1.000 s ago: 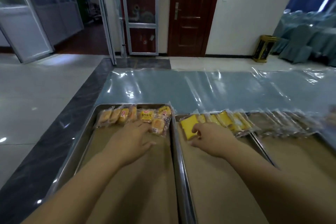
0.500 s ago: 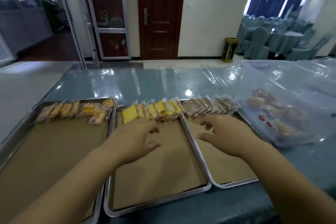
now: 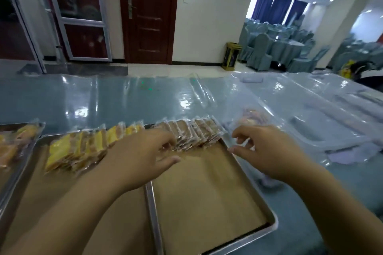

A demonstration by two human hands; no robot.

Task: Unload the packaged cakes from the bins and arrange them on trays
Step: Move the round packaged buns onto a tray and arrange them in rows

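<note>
Packaged brown cakes (image 3: 196, 132) overlapping in row at far end of right tray (image 3: 238, 241), left hand (image 3: 141, 159) spread, fingertips on the row, right hand (image 3: 267, 151) loosely curled, empty, over tray rim, yellow cakes (image 3: 78, 149) on neighbouring tray (image 3: 51, 192), blue plastic-covered surface (image 3: 124, 97) beneath.

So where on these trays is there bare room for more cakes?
Free: right tray, paper between the brown cakes and near rim; middle tray, paper nearer than the yellow cakes. Crowded: the far ends, packed with overlapping rows.

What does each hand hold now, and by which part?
The left hand touches the brown packets, gripping none. The right hand is blurred beside clear plastic: cannot tell.
</note>
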